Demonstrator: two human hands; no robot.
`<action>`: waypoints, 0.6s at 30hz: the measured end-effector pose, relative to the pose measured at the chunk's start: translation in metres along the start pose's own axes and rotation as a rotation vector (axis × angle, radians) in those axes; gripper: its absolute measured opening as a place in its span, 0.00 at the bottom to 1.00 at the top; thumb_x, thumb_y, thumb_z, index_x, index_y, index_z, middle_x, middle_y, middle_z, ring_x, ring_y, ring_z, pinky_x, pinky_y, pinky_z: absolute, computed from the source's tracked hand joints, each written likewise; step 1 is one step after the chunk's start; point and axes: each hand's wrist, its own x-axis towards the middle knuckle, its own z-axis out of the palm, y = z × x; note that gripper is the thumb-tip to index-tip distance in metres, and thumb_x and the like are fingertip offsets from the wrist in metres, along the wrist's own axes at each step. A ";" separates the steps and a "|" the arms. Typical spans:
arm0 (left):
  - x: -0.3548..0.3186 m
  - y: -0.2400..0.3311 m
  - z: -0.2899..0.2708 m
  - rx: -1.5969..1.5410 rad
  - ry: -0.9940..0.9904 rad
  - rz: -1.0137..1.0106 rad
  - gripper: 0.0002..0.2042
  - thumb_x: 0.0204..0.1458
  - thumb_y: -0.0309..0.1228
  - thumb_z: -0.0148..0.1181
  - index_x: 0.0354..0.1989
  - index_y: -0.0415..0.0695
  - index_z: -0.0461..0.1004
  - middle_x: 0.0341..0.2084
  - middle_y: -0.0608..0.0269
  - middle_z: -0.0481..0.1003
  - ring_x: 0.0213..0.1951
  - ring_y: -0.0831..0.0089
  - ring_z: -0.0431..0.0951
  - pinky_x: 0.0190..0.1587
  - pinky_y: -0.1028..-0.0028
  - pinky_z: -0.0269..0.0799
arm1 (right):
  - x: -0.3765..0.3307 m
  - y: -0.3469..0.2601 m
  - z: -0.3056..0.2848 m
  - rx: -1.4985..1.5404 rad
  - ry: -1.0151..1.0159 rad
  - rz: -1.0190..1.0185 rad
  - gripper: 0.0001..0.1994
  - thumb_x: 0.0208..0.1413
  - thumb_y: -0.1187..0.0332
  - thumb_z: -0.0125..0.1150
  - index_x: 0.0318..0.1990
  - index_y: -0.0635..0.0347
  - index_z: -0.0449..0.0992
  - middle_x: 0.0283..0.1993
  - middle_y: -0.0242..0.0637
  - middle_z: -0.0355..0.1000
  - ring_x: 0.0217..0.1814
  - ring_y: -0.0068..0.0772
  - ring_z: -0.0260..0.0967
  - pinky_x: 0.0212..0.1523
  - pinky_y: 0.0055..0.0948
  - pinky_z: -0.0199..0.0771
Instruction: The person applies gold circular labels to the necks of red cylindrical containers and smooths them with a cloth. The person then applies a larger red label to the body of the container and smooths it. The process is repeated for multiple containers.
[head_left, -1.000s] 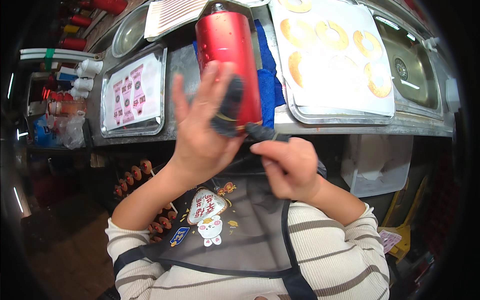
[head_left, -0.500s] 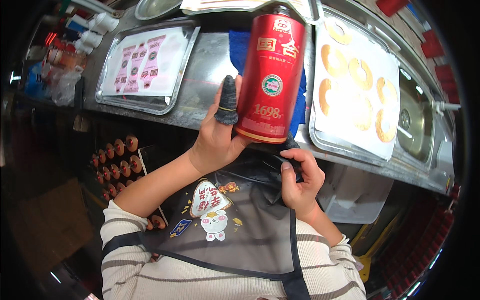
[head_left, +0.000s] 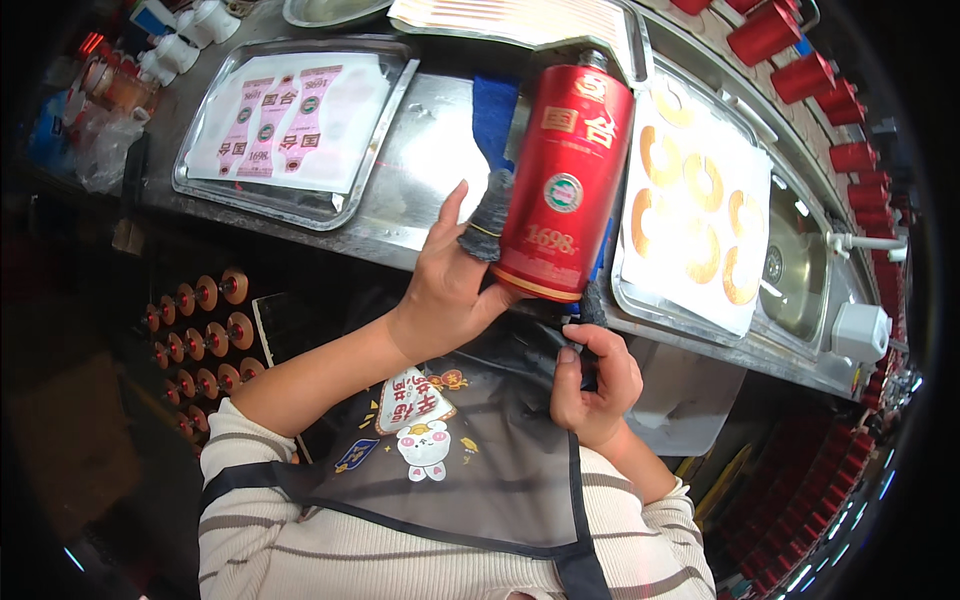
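Note:
A glossy red bottle [head_left: 565,170] with gold and white printing and a dark neck is tilted in front of me, its neck pointing away. My left hand [head_left: 455,265] holds it by its lower left side, with the thumb at the base and a grey knitted finger cover [head_left: 488,215] against its side. Just below the base is my right hand [head_left: 600,390], thumb and forefinger pinched together. Another grey finger cover [head_left: 592,305] shows on that hand beside the bottle's lower edge. What the pinch holds, if anything, is hidden.
A metal tray [head_left: 345,205] with pink label decals [head_left: 270,120] on paper lies left. A blue cloth [head_left: 492,120] lies behind the bottle. Another tray [head_left: 650,305] carries gold ring-shaped decals [head_left: 703,180], beside a sink [head_left: 800,260]. Racked copper-coloured discs [head_left: 215,340] stand lower left; red bottles [head_left: 765,35] line the right.
The view has shifted, so the trays appear moved. The bottle stays in my left hand, sitting slightly lower and farther right in the picture. My right hand keeps its pinch below the base.

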 end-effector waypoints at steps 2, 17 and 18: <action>-0.001 -0.001 0.004 -0.008 0.023 0.009 0.28 0.50 0.34 0.72 0.59 0.40 0.70 0.53 0.49 0.76 0.54 0.49 0.77 0.72 0.43 0.47 | 0.006 -0.001 0.001 -0.065 -0.018 -0.098 0.14 0.41 0.84 0.61 0.39 0.65 0.79 0.24 0.34 0.72 0.15 0.29 0.61 0.20 0.27 0.60; -0.015 0.008 -0.031 0.186 -0.362 -0.094 0.46 0.45 0.26 0.64 0.74 0.37 0.48 0.73 0.38 0.51 0.75 0.47 0.50 0.71 0.35 0.32 | 0.050 -0.030 -0.004 -0.017 -0.613 -0.400 0.13 0.42 0.74 0.66 0.38 0.59 0.76 0.20 0.32 0.66 0.18 0.38 0.67 0.19 0.35 0.64; -0.009 0.012 -0.040 0.161 -0.380 -0.073 0.46 0.45 0.26 0.63 0.75 0.37 0.47 0.72 0.36 0.51 0.75 0.45 0.48 0.72 0.37 0.29 | 0.050 -0.029 -0.015 0.014 -0.558 -0.393 0.13 0.40 0.75 0.66 0.38 0.59 0.77 0.20 0.33 0.66 0.18 0.38 0.66 0.20 0.35 0.65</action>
